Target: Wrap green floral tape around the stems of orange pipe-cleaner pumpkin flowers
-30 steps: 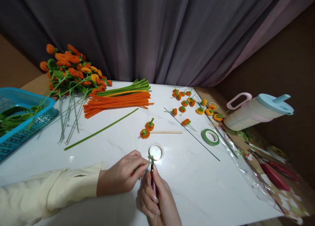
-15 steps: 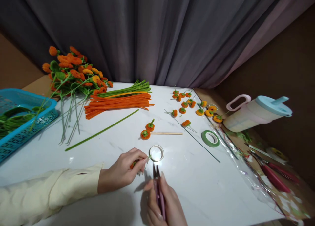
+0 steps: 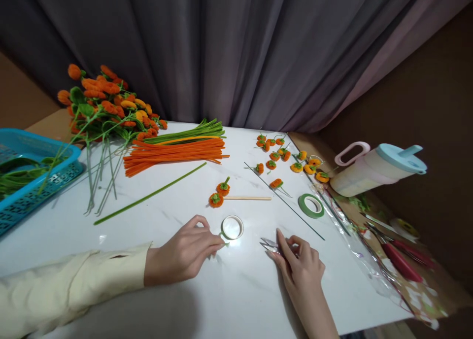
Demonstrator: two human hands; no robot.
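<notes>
My left hand (image 3: 185, 253) is closed in a pinch just left of a small white-rimmed ring (image 3: 232, 226). Tiny green bits (image 3: 223, 236) show at its fingertips. The orange flower seen in those fingers half a second ago is hidden behind them now. Low over the table at the right, my right hand (image 3: 299, 260) has its fingers around a pair of thread snips (image 3: 269, 243), blades pointing left and slightly parted. Two orange chenille flowers (image 3: 216, 199) with green bases lie beyond the ring, beside a thin wooden stick (image 3: 247, 198).
Orange chenille stems (image 3: 173, 154) and green ones (image 3: 207, 129) lie at the back. A bouquet (image 3: 107, 97) and a blue basket (image 3: 70, 166) stand left. Right are green tape (image 3: 311, 206), several small flowers (image 3: 275, 155), a tumbler (image 3: 377, 166) and red-handled pliers (image 3: 401, 262).
My right hand has moved right and away from the left hand, and the snips have turned to point left. My left hand stays near the ring; the orange in its fingers has gone from sight.
</notes>
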